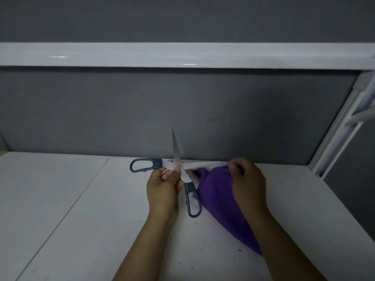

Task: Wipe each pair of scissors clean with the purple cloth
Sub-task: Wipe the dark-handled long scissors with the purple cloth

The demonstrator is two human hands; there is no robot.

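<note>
One pair of scissors (pixel 177 153) with dark blue handles is spread wide open above the white table. My left hand (pixel 164 187) pinches it near the pivot screw. One blade points up against the grey wall. The other blade runs right, and its tip disappears into the purple cloth (pixel 217 191). My right hand (pixel 246 179) grips the bunched cloth around that blade. One handle loop sticks out to the left, the other hangs down between my hands. The cloth's loose end trails toward me under my right forearm.
The white table (pixel 81 209) has a seam running diagonally on its left side. A grey wall (pixel 182 110) rises right behind the scissors, with a white shelf rail (pixel 182 54) above. White frame bars (pixel 341 126) stand at the right.
</note>
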